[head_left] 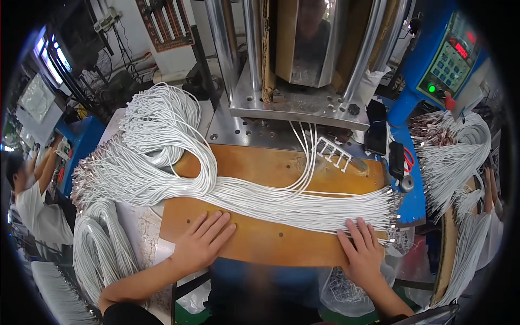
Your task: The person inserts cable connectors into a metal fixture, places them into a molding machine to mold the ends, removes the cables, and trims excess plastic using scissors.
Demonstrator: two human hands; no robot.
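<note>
A thick bundle of white cables [281,206] lies across a brown board [254,249], its metal-tipped ends fanned out at the right. My left hand [201,245] rests flat on the board just below the bundle, fingers stretched and holding nothing. At the bundle's right part, my right hand [362,252] is open, its fingertips on or against the nearest cables. Several cables curve up from the bundle to beneath the metal press plate [298,116]; their far ends are hidden there. Beside them lies a white comb-shaped plastic piece [333,154].
Coiled white cables [157,124] are heaped at the left, and more cables [455,157] hang at the right. A blue control box [447,65] stands at upper right. Near the board's right edge are a phone [375,130] and red-handled scissors [408,160]. A person [40,206] works far left.
</note>
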